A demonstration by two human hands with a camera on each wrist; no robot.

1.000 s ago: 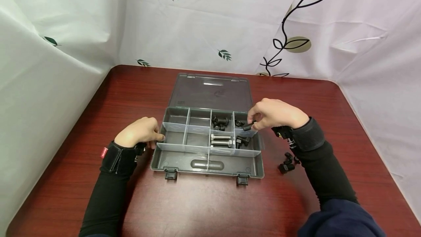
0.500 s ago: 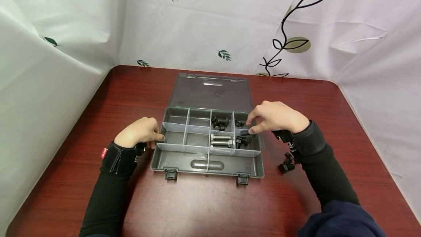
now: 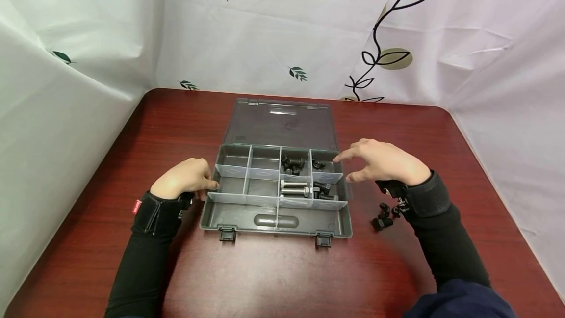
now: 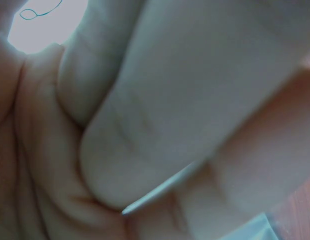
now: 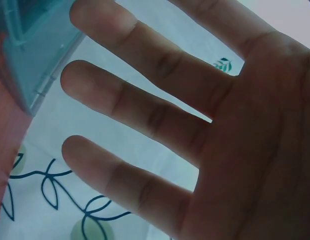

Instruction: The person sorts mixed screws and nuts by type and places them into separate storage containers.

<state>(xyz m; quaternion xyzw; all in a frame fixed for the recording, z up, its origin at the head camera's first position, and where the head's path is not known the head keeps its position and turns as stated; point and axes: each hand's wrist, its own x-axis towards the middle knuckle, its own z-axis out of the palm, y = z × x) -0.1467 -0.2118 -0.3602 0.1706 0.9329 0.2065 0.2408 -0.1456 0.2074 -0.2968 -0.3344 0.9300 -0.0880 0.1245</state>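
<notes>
A grey compartment box [image 3: 269, 233] lies with its lid folded back. My left hand [image 3: 187, 179] pinches its left wall; in the left wrist view the wall's pale edge [image 4: 160, 192] shows between curled fingers. Just off the box's right side, my right hand [image 3: 384, 161] is spread with nothing in it. Its straight, parted fingers [image 5: 140, 110] show in the right wrist view. Black bolts [image 3: 324, 190] lie in the middle right compartment, beside silver bolts [image 3: 295, 191]. Black fasteners [image 3: 293, 163] fill part of a back compartment, and small black pieces [image 3: 318, 164] sit in the back right corner one.
Several loose black fasteners [image 3: 383, 217] lie on the dark red table [image 3: 273, 278], right of the box and near the right wrist. The smoky lid [image 3: 282, 124] rests behind the box. White patterned fabric [image 3: 265, 23] closes off the back and sides.
My right hand lowers a black bolt into the middle right compartment, lets go, then draws back to the right with fingers spread. The left hand keeps its hold on the box.
</notes>
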